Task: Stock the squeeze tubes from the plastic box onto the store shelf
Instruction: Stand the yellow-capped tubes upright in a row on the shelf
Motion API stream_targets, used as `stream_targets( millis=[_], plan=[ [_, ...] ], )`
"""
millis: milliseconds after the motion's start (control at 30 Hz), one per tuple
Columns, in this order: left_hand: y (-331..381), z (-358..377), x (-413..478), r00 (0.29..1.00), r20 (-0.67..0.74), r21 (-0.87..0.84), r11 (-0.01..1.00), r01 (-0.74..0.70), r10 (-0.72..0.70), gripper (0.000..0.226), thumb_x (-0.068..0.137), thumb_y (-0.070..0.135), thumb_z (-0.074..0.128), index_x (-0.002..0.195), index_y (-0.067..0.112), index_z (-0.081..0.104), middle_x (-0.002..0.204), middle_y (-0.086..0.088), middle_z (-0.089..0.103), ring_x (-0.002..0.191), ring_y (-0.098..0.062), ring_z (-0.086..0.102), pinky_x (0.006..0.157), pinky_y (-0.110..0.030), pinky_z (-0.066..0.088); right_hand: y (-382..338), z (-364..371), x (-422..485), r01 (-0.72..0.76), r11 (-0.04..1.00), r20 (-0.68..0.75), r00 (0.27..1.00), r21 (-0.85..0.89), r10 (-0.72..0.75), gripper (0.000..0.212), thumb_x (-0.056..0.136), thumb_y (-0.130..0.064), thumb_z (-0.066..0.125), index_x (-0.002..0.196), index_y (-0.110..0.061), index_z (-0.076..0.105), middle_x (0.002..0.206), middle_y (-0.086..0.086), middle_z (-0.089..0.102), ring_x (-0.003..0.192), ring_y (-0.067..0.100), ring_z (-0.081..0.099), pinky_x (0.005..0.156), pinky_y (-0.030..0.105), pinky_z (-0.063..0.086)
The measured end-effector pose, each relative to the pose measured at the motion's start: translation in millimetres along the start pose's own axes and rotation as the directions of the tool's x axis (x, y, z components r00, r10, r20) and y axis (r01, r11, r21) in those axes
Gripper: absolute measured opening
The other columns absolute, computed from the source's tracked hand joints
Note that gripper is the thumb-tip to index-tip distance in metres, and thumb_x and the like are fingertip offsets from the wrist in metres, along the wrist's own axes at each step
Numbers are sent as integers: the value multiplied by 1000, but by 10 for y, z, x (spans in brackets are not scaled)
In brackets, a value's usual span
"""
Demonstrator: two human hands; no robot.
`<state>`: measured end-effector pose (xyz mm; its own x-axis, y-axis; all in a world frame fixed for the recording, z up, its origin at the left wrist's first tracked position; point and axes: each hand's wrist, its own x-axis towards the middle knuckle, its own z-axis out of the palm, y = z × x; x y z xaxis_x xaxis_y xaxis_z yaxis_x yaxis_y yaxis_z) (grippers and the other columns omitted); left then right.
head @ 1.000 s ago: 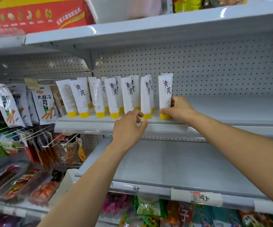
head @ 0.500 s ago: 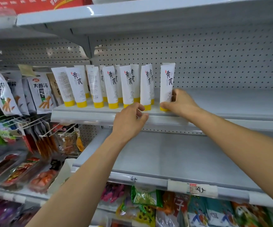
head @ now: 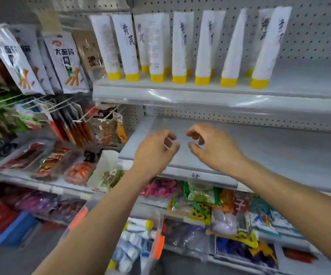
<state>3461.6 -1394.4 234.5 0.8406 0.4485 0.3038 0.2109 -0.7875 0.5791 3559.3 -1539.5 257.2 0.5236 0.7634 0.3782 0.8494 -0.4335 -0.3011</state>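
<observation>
Both hands w/ fingers loosely curled, holding nothing: my left hand (head: 154, 149) and right hand (head: 214, 147) are near each other but not touching, in front of the lower shelf (head: 279, 151). Above, the squeeze tubes (head: 178, 46) stand caps-down in a row on the store shelf (head: 200, 92), approx 2 deep in places. Btm centre, loose tubes (head: 138, 225) lie in the plastic box (head: 156, 233) between my forearms. Pic is blurry.

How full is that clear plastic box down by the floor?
Not empty. Several white squeeze tubes with yellow caps lie piled inside the plastic box. Blur hides how deep the pile goes, so exactly how full cannot be told.
</observation>
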Motion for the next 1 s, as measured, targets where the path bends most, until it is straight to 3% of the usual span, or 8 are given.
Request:
stream_targets(
  millis=[167,300,400,500,667,800,933,1000],
  plan=[
    [-1099,-176,-332,965,109,-22,970,244,-240,15,88,34,61,100,24,61,82,10,64,80,-17,63,79,-38,53,-464,999,151,-15,998,237,971,55,2,18,89,-31,57,106,-24,57,105,-7,58,92,15,58,70,30,44],
    [-2088,-136,-663,896,187,3,912,410,-403,19,88,32,63,101,19,65,92,-1,68,84,-18,63,78,-32,51,-773,1966,153,-89,987,437,899,131,23,16,86,-28,60,101,-21,60,104,-3,61,91,18,59,74,35,50],
    [-2766,75,-946,795,268,-7,824,567,-544,13,85,36,64,91,25,63,87,0,68,84,-21,65,78,-36,53,-837,2684,47,-125,986,602,798,109,35,23,89,-31,58,110,-20,58,116,1,59,105,22,57,84,39,49],
    [-3290,375,-1179,688,333,-38,720,693,-645,5,84,22,67,81,21,64,80,-4,68,84,-29,68,79,-42,55,-755,3283,-43,-145,989,739,670,31,75,29,91,-31,55,116,-17,55,123,5,55,113,26,53,84,33,45],
    [-3985,1014,-1362,498,401,54,563,825,-769,22,89,23,61,107,12,67,105,-8,70,99,-27,65,87,-33,52,-479,4159,-98,-183,979,829,532,-86,172,33,92,-25,51,122,-13,51,130,10,49,120,30,46,91,35,41],
    [-4438,1652,-1489,415,372,173,501,848,-830,37,85,28,65,116,8,61,119,-14,64,112,-34,59,96,-40,46,-347,4705,-196,-160,967,803,539,-198,254,28,92,-17,48,118,-5,49,127,15,51,119,33,47,88,35,43],
    [-4675,2111,-1555,451,369,359,572,738,-813,58,92,28,51,143,5,36,145,-19,39,132,-38,36,110,-41,29,-333,5126,-388,-118,931,749,563,-345,349,34,90,-8,48,124,-2,50,127,14,55,120,32,49,89,38,47],
    [-4729,2244,-1572,389,359,419,519,745,-848,66,94,26,50,147,0,20,150,-20,28,137,-38,28,113,-41,25,-328,5295,-490,-37,908,720,596,-418,355,37,90,-8,46,126,0,47,127,16,54,120,33,47,88,38,45]
  ],
)
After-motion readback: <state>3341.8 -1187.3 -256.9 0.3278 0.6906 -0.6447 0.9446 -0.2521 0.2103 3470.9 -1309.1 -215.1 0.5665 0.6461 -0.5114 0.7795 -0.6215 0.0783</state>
